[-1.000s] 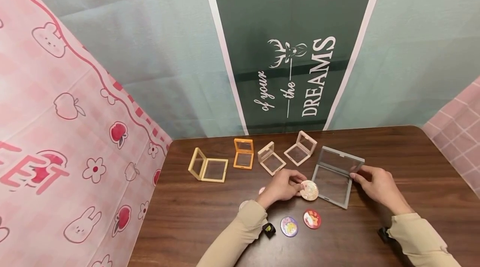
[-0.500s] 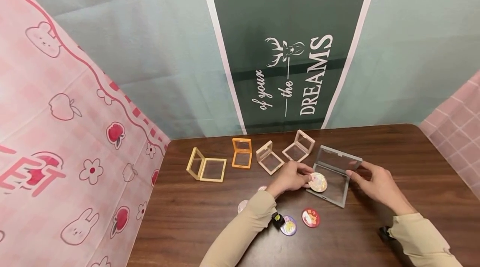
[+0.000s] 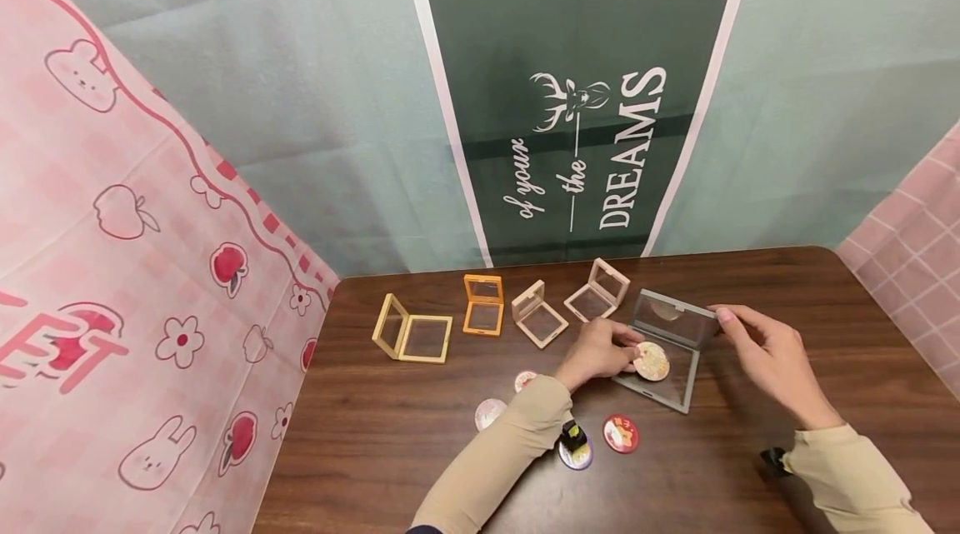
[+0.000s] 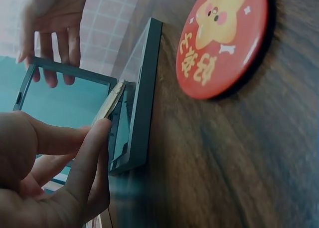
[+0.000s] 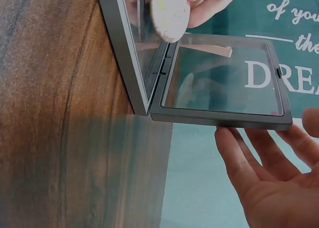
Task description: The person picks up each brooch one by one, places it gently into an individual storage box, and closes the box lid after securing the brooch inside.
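Note:
A round, pale patterned button badge (image 3: 652, 361) is pinched at its edge between the thumb and fingers of my left hand (image 3: 606, 348). I hold it tilted over the base of a grey hinged display case (image 3: 693, 384), which has clear panels and a raised lid. Fingers of my right hand (image 3: 776, 363) touch the lid's outer edge, while the thumb stands apart from it in the right wrist view. A red badge with a yellow star (image 4: 224, 43) lies on the table in front of the case.
Further cases stand open along the back: yellow (image 3: 427, 338), orange (image 3: 483, 305), and two pale pink ones, one (image 3: 542, 321) left of the other (image 3: 597, 296). A purple-rimmed badge (image 3: 577, 459), a pinkish badge (image 3: 491, 415) and a small badge (image 3: 525, 381) lie around my left forearm.
My left hand has moved right with the badge, from beside the grey case to over its base. My right hand has shifted up along the lid's edge, its grip loosened.

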The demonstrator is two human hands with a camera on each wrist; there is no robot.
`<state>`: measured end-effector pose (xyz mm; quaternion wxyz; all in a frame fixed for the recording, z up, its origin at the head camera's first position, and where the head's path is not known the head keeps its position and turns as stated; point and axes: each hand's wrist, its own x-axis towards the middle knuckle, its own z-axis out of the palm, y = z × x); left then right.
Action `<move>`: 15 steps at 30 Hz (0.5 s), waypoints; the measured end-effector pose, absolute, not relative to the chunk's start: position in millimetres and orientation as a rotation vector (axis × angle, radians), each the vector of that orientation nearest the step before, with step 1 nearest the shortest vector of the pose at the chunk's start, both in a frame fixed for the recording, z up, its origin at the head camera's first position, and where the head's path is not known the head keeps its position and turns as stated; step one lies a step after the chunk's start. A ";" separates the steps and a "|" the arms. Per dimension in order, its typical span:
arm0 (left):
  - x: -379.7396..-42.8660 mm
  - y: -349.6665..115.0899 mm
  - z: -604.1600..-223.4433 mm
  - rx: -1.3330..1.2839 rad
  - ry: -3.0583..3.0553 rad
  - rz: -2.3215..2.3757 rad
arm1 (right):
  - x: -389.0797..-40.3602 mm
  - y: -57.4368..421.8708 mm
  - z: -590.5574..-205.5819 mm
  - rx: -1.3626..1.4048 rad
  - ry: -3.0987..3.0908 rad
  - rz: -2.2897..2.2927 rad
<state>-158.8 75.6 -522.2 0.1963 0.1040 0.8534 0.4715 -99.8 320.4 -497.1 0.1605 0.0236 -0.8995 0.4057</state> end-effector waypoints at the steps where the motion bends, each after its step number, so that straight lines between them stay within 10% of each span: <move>1: -159.0 76.4 -522.2 0.288 2.404 1.305 | -100.5 320.0 -497.2 0.071 -2.564 1.150; 15: -157.9 83.6 -526.0 0.381 2.617 1.040 | -103.8 322.9 -504.2 0.164 -2.433 1.134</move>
